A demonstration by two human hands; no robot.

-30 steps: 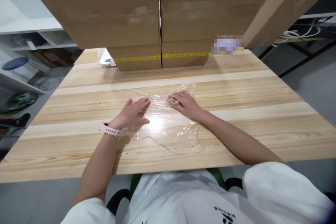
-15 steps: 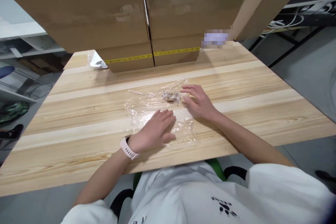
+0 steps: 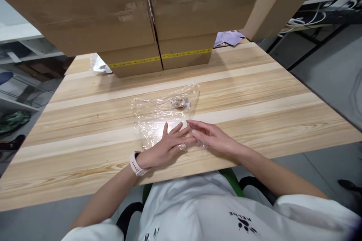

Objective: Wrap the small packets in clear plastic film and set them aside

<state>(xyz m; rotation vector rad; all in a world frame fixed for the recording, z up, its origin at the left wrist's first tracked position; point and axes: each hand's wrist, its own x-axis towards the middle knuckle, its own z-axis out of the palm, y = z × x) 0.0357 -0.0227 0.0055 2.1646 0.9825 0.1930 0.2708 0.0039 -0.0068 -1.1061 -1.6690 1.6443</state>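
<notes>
A crinkled sheet of clear plastic film lies spread on the wooden table. A small brownish object sits on the film's far part. My left hand, with a pale pink watch on the wrist, rests flat on the film's near edge, fingers spread. My right hand lies beside it at the film's near right corner, fingers stretched toward the left hand and touching the film. The two hands' fingertips nearly meet.
Large cardboard boxes with yellow tape stand stacked along the table's far side. A crumpled plastic piece lies at the far left, a lilac paper at the far right. Shelving stands left, cables and a dark frame right.
Both hands drew back from the film's far part to its near edge. The right hand left the small object, which now lies uncovered on the film.
</notes>
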